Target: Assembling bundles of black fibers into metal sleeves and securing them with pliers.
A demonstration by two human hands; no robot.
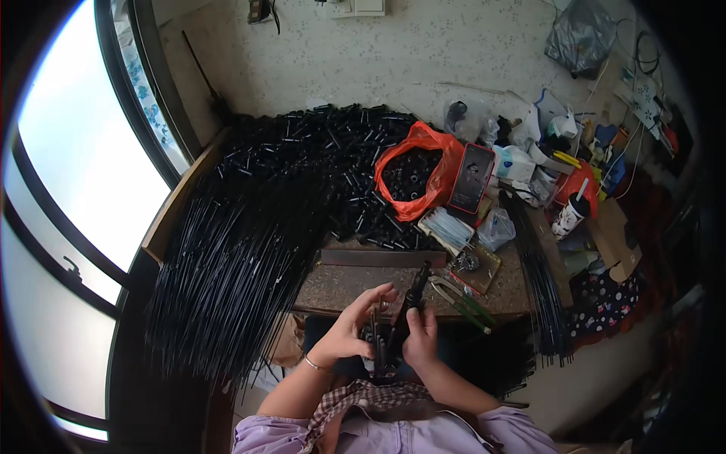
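Close to my body, in front of the table's near edge, my right hand (pixel 420 339) is closed round a dark black tube-shaped part (pixel 414 291) that tilts up and away. Beside it my left hand (pixel 354 327) curves inward, its thumb and fingers bent about some thin upright dark pieces (pixel 378 325); what exactly they grip is too small to make out. A bracelet (pixel 318 367) circles my left wrist. Just right of the black part, green-handled pliers (pixel 463 304) lie across the table edge.
Black tubular parts (pixel 302 144) heap at the back; long thin black rods (pixel 227 265) overhang the table on the left. A red bag (pixel 389 203) holds small black pieces. A dark bar (pixel 382 258), a boxed item (pixel 472 178), a cup (pixel 569 218) and more rods (pixel 535 280) lie about.
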